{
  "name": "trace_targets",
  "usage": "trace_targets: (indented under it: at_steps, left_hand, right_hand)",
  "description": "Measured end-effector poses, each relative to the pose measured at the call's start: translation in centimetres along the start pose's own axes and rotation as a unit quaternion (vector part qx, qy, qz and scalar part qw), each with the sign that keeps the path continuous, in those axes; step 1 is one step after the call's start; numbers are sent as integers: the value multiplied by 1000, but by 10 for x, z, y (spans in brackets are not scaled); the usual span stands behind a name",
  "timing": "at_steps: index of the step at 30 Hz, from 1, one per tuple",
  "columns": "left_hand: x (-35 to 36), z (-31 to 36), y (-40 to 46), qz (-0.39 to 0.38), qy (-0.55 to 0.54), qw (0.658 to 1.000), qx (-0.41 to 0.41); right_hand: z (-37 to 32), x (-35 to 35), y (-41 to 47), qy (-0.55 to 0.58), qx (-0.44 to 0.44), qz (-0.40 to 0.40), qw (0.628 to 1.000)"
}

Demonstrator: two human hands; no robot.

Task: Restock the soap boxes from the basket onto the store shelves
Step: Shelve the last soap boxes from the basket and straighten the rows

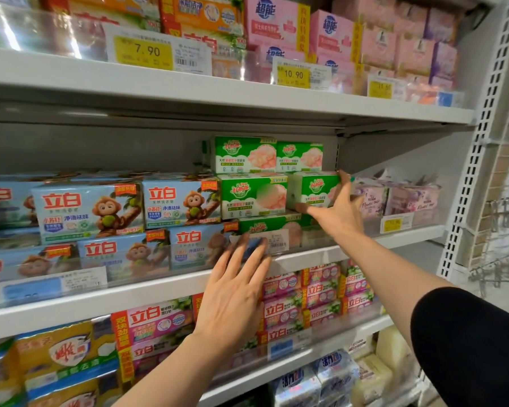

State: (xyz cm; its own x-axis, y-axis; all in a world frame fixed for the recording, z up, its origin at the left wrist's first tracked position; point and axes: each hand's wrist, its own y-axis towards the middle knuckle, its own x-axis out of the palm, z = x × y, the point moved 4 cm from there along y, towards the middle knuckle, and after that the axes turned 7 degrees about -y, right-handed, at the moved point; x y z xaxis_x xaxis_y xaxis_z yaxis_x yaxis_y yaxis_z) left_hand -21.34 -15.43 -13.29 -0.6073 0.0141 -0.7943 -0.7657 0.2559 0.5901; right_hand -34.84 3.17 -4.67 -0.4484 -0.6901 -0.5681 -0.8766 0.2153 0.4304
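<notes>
Left hand (235, 295) fingers spread flat; right hand (340, 207) fingers grip glossy rectangular green soap box (313, 188).

A green-and-white soap box (313, 189) sits upright in the middle row of the green stack (272, 183) on the middle shelf (409, 235), at the stack's right end, turned slightly askew, touching its neighbour.
</notes>
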Motion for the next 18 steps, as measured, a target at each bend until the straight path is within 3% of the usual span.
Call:
trace_targets:
  at_steps: [11,18]
  left_hand:
    - [8,0,0,30,15,999,13]
    - [5,2,0,38,10,999,18]
  right_hand:
    - [5,2,-4,8,-50,49,998]
    - [25,-7,-22,20,-92,-57,994]
